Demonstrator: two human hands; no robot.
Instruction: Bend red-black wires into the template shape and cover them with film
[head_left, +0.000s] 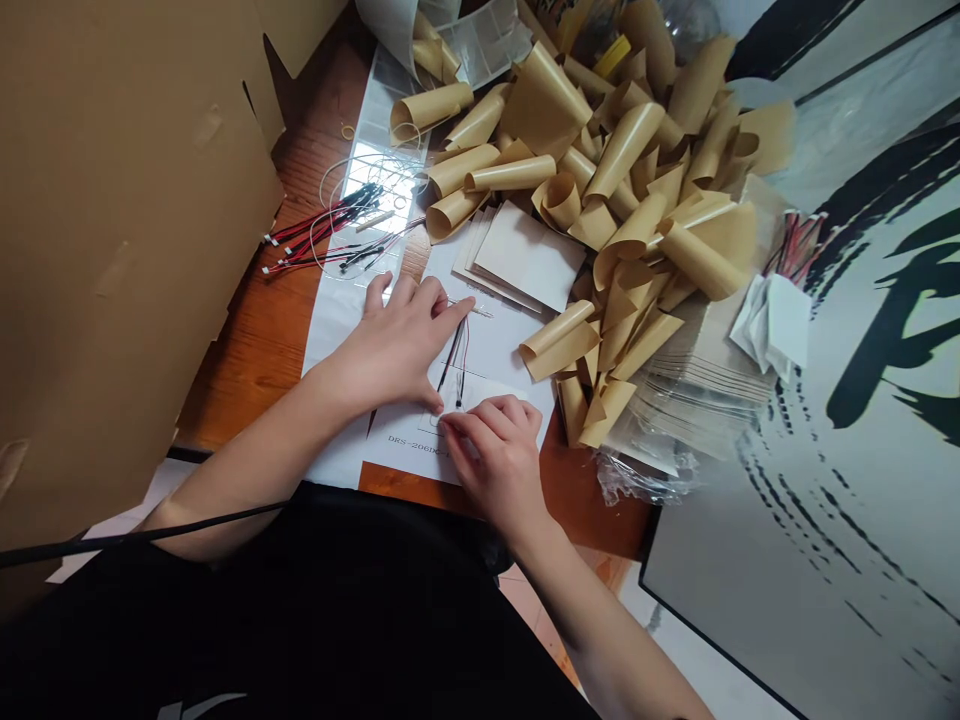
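One red-and-black lead (459, 402) lies on white paper (514, 345), left hand (401, 338) spread at nine o'clock, right hand (501, 450) curled at five (whether pinching, I cannot tell).

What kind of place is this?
Looks like a makeshift workspace, maybe at home: brown wooden tabletop, a heap of curled tan paper sheets, and thin red-and-black wires with white plugs.

Moderately lit, with bright glare on the glossy sheet (379, 165); darkest across the black shirt (300, 610); softly resolved at the thin wires (451, 357); stretched by wide-angle distortion toward the edges.
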